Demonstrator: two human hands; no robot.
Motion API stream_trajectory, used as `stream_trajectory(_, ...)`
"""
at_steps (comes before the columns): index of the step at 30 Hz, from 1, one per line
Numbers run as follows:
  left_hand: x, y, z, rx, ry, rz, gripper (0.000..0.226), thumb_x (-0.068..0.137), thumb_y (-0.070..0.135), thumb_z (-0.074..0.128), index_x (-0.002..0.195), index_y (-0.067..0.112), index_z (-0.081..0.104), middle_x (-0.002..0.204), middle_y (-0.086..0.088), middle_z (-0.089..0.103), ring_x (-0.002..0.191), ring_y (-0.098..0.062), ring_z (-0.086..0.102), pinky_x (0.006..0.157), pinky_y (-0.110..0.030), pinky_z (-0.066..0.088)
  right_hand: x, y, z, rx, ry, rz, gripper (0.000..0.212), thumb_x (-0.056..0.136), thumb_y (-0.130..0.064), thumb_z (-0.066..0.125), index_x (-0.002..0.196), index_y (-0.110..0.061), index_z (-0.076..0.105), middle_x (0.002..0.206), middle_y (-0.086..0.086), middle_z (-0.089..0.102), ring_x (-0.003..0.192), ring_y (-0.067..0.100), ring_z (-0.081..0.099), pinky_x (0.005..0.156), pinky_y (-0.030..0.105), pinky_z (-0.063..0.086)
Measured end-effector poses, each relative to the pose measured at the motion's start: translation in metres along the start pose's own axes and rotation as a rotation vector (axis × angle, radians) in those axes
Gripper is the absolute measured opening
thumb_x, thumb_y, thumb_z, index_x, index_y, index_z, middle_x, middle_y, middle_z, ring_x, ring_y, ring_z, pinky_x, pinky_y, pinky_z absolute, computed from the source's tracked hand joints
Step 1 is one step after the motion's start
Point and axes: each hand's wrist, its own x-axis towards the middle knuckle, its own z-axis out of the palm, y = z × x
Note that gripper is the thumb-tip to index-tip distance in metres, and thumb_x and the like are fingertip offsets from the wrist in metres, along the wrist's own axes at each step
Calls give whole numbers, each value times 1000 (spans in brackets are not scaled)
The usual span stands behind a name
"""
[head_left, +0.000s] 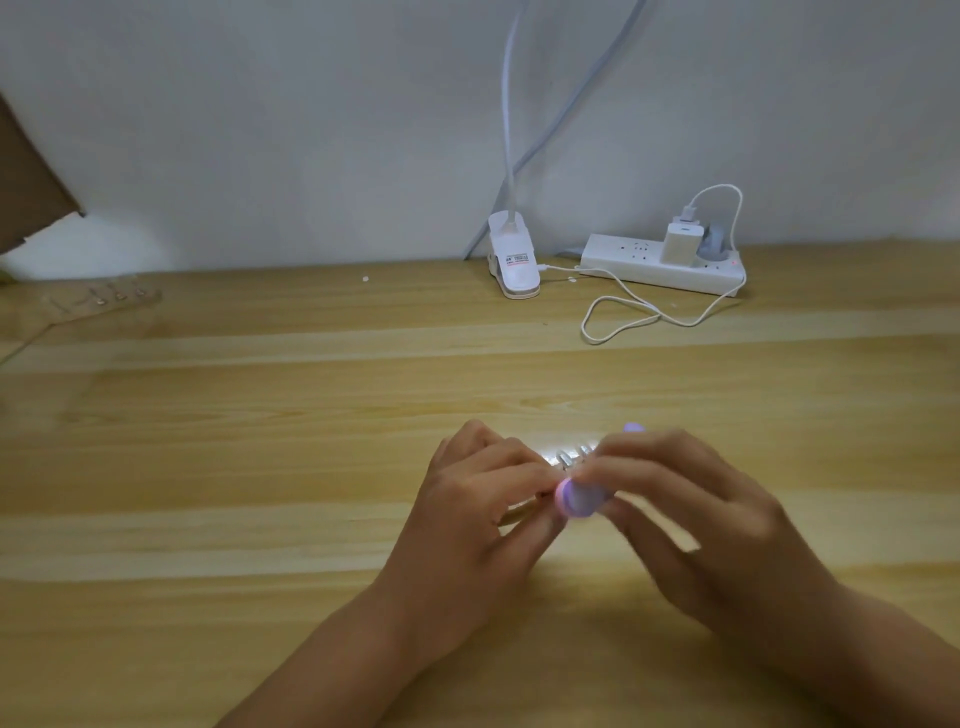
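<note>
Head view: the small purple object (576, 500) is held over the table (260, 467) between both hands, left hand (483, 519) pinching its round near end, right hand (691, 519) gripping its body (long axis running away rightward).

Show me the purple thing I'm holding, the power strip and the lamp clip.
purple thing (575, 500): head view, its rounded near end.
power strip (621, 258): head view, top face, left part.
lamp clip (515, 267): head view, its labelled top.
</note>
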Motion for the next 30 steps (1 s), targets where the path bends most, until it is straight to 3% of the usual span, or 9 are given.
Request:
stream_trajectory(2,0,1,0,-3,-5,-9,21,90,32,58,92,21,76,83,13,67,83,-17,51,75,-38,44,2,1,-1,11,26,26,22,96,-2,62,112,-13,72,113,-3,63,102,12,64,95,44,52)
stream_trajectory(5,-2,-1,-2,-29,-26,-7,23,89,33,56,92,20,75,86,13,67,85,-16,52,75,-40,45,-3,-8,8,22,-22,-24,25,96,-2,61,115,-18,69,116,-6,63,101,12,65,106,60,45)
stream_trajectory(6,-2,-1,-2,-29,-23,-5,23,89,33,56,93,20,75,86,14,67,85,-16,52,74,-39,45,-2,-7,7,17,-29,-37,26,97,-3,60,115,-18,68,116,-5,64,100,13,65,106,60,45)
stream_trajectory(10,1,2,-1,-56,16,-23,19,90,32,60,92,22,76,83,14,66,83,-14,51,76,-37,44,5,2,-6,17,33,58,20,95,-9,60,111,-9,73,109,1,66,101,13,65,89,39,54)
stream_trajectory(14,-1,1,-1,-104,0,-36,20,90,35,58,93,24,75,84,14,67,85,-15,52,75,-37,44,1,-9,3,43,6,-2,22,96,-6,62,114,-15,71,115,-3,65,102,12,66,102,56,50)
stream_trajectory(18,0,3,-2,-148,11,-59,14,90,33,62,94,29,74,82,14,67,83,-16,53,75,-32,42,5,1,-8,49,21,34,18,93,-2,66,110,-7,72,108,3,66,100,15,65,88,34,54)
stream_trajectory(22,-2,1,-2,-200,-6,-71,19,89,34,61,94,24,76,83,13,70,80,-15,53,72,-33,41,1,-5,-1,94,11,-1,22,95,-5,64,114,-13,69,112,1,66,103,16,66,101,43,51)
stream_trajectory(26,-1,2,0,-212,23,-94,13,88,29,68,94,22,77,80,12,70,77,-15,53,68,-34,43,6,2,-9,90,31,15,20,93,-5,61,111,-11,68,108,3,65,100,12,64,89,30,53)
stream_trajectory(30,-2,2,0,-238,20,-86,20,87,33,63,96,23,78,82,13,72,75,-15,54,66,-32,42,1,-8,-2,95,25,-40,26,94,-3,61,114,-19,64,115,-3,63,104,14,65,101,48,51)
